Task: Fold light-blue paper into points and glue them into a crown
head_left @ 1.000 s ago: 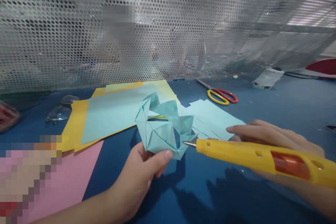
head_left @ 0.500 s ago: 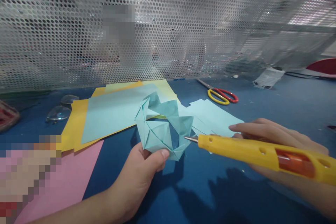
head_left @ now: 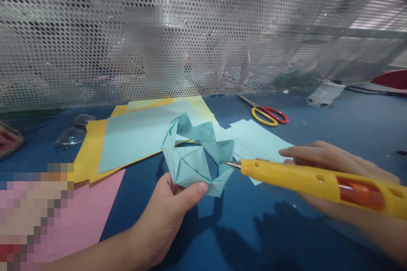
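Between the thumb and fingers of my left hand (head_left: 173, 216) is the lower edge of a folded light-blue paper ring (head_left: 190, 161), tilted up off the table with a gap in its middle. A yellow pen-shaped tool (head_left: 292, 181), with a pointed metal tip and an orange see-through window, lies across my right hand (head_left: 337, 163). Its tip is at the ring's right side; whether it touches the paper I cannot tell. My right fingers reach along behind the tool, and the grip itself is partly hidden by its body.
Light-blue sheets (head_left: 136, 135) lie over yellow sheets (head_left: 87, 152), with pink paper (head_left: 92, 220) nearer me. More light-blue paper (head_left: 263, 139) is right of the ring. Scissors (head_left: 269, 115), eyeglasses (head_left: 70, 136) and a white object (head_left: 326, 93) rest further back, before a perforated metal screen (head_left: 206, 29).
The paper ring has turned and dipped slightly in my left hand. The yellow tool has shifted a little to the right, its tip slightly higher.
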`<control>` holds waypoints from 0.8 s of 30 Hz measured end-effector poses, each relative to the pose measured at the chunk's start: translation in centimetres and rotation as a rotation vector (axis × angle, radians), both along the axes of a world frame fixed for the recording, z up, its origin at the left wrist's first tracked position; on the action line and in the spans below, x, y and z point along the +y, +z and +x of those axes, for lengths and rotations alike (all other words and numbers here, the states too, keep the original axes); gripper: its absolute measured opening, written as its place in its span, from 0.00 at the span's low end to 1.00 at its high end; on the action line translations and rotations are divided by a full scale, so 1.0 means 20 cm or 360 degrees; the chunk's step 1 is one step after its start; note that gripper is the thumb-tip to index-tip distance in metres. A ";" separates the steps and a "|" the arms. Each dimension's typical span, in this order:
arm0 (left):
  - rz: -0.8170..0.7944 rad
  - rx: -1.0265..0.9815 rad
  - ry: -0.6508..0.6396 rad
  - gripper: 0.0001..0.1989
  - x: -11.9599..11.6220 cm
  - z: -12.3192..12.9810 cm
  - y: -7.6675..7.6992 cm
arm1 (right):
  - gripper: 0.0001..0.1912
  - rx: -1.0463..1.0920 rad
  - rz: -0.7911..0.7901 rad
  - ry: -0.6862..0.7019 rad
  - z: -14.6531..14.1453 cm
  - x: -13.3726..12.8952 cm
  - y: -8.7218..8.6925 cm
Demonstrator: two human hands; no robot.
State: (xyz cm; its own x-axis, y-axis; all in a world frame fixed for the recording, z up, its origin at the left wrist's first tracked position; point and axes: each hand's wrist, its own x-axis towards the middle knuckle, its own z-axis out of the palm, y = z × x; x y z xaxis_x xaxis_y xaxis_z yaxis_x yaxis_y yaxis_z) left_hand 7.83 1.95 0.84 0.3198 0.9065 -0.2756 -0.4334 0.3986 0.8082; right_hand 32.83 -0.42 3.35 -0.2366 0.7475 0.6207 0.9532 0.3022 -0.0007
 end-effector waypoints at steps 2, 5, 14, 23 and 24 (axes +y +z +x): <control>-0.0004 -0.0020 0.0003 0.12 0.00 0.00 0.00 | 0.09 -0.0092 0.0002 0.0139 0.03 0.01 0.00; -0.0008 -0.0071 0.0004 0.10 -0.01 0.00 -0.01 | 0.08 -0.0107 0.0030 0.0109 0.05 0.03 0.00; 0.0005 -0.0049 -0.0094 0.09 -0.01 -0.02 0.00 | 0.07 0.0018 0.0101 0.0039 0.03 0.01 -0.01; 0.0014 0.0064 -0.0101 0.10 0.00 -0.02 -0.02 | 0.08 -0.0044 0.0217 0.0070 0.05 0.07 -0.05; 0.0020 0.0070 -0.0106 0.10 0.00 -0.02 -0.02 | 0.09 -0.0023 0.0223 0.0047 0.05 0.07 -0.05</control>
State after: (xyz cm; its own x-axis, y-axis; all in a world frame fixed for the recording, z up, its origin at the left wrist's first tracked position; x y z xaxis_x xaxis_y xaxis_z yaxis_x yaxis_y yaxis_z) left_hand 7.36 1.87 0.38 0.3675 0.8870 -0.2797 -0.3703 0.4154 0.8309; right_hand 33.92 1.00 2.25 -0.2669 0.6463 0.7149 0.9436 0.3261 0.0574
